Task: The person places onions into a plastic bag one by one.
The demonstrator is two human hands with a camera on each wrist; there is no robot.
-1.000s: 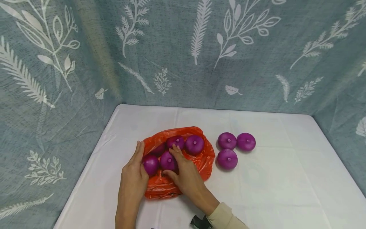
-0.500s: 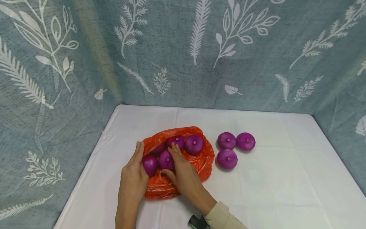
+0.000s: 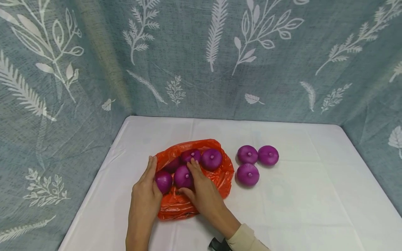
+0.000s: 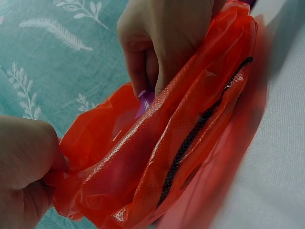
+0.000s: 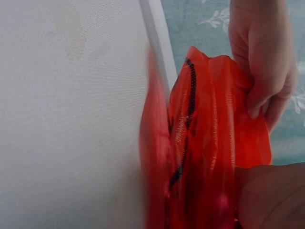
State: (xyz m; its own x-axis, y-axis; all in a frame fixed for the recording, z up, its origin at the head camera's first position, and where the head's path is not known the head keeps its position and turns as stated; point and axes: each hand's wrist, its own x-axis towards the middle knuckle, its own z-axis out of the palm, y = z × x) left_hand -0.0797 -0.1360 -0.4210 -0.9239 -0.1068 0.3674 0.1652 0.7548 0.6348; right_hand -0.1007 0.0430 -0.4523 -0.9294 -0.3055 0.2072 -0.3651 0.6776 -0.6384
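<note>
A crumpled orange-red plastic bag (image 3: 224, 179) lies with its mouth wide on the table, several purple onions inside. My left hand (image 3: 146, 193) holds the bag's left rim, its thumb inside beside one onion (image 3: 163, 182). In the left wrist view, that hand (image 4: 24, 171) pinches the plastic at the edge. My right hand (image 3: 207, 195) reaches in from the front right, thumb and fingers around another onion (image 3: 183, 176). A bit of purple (image 4: 147, 98) shows between its fingers in the left wrist view. Two more onions sit at the back, one at the right (image 3: 211, 159).
Right of the bag, three purple onions (image 3: 248, 174) stand close together on the white table cover (image 3: 307, 188). A blue-green leaf-patterned curtain (image 3: 188, 52) encloses the back and sides. A dark device (image 3: 218, 244) is at my right wrist by the beige sleeve (image 3: 246, 238).
Both hands keep their hold, with only a tiny shift of the right hand and its onion. The whole head view has slid slightly.
</note>
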